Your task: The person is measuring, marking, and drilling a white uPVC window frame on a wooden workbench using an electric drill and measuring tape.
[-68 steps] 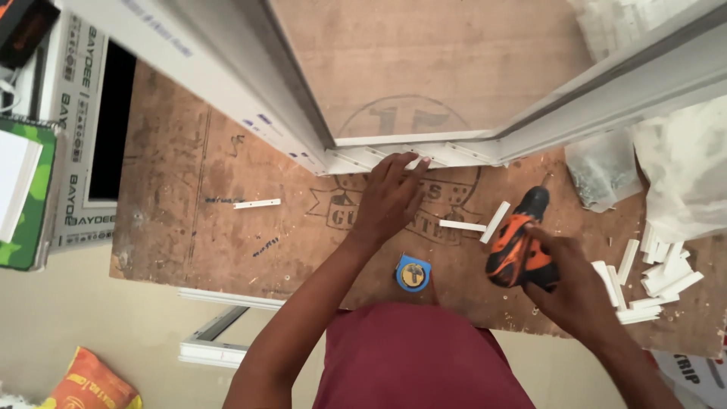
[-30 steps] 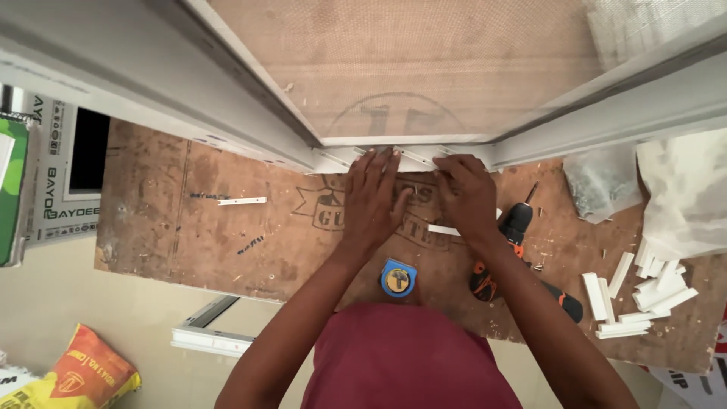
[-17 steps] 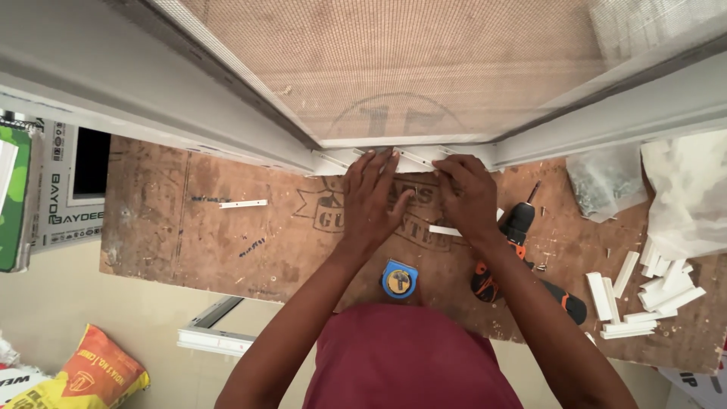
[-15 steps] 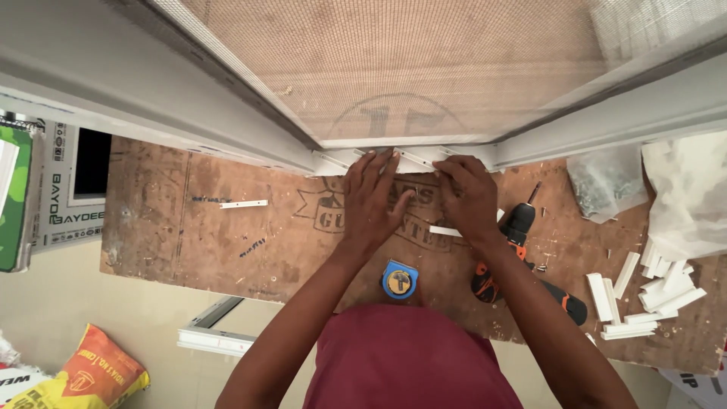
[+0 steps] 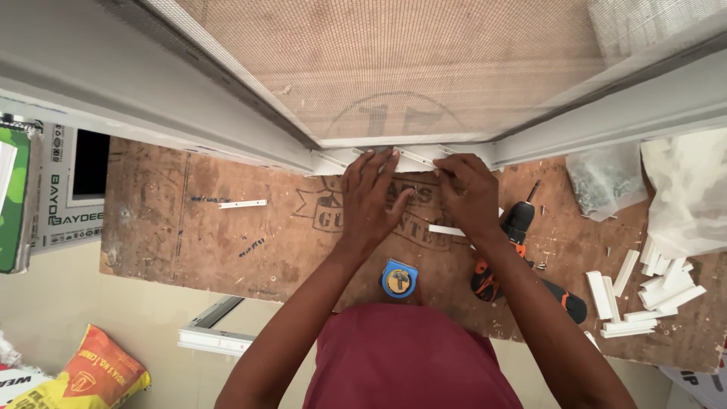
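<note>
A white window frame (image 5: 227, 144) with a mesh screen (image 5: 394, 60) lies on a plywood board (image 5: 189, 235). Its near corner (image 5: 401, 155) points at me. My left hand (image 5: 371, 197) rests flat with spread fingers on that corner. My right hand (image 5: 469, 193) presses its fingertips on a thin white strip (image 5: 416, 157) at the same corner. An orange and black cordless drill (image 5: 522, 257) lies on the board just right of my right wrist. A blue tape measure (image 5: 399, 279) sits near my chest.
Short white plastic strips (image 5: 644, 291) are piled at the right, near clear plastic bags (image 5: 666, 189). One white strip (image 5: 242, 204) lies on the board at the left. A boxed item (image 5: 53, 189), a yellow-orange bag (image 5: 83, 379) and a white frame piece (image 5: 212, 333) lie on the floor.
My right hand put the drill down on the board and joined my left hand at the frame corner. Over the last second both hands have stayed almost still.
</note>
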